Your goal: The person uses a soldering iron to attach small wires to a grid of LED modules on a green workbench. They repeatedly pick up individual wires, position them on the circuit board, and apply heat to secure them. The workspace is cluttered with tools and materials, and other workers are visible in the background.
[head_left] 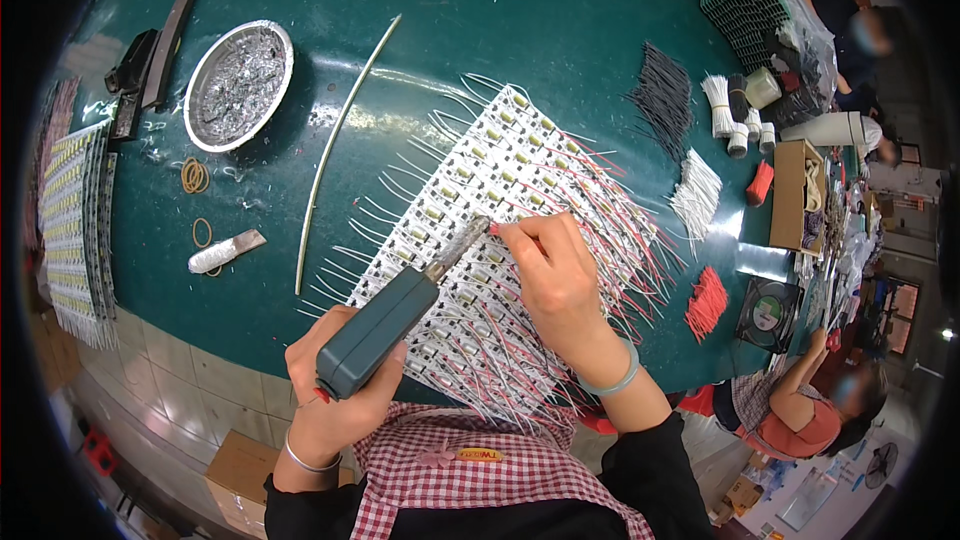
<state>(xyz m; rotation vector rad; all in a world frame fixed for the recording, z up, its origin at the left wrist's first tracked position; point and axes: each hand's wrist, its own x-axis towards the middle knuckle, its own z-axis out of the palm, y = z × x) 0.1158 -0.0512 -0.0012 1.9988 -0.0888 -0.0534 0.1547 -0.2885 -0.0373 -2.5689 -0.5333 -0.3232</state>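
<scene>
My left hand (345,375) is wrapped round a dark green soldering gun (375,333) with a rough silver tip. The tip points up and right and meets the circuit boards (470,180) near their middle. These white boards form a wide slanted sheet with small yellowish and black parts, white wires on the left and red wires on the right. Beside the tip, the closed fingers of my right hand (555,270) pinch a small red wire end (493,229) against the sheet. My fingertips partly hide the wire. More wires hang over the near edge towards my checked apron (480,470).
A bowl of grey scraps (192,105), rubber bands (195,176) and a pale rod (345,140) lie left. Black (662,100), white (697,195) and red (707,303) short pieces lie right, near a fan (769,313). A co-worker (795,420) sits far right.
</scene>
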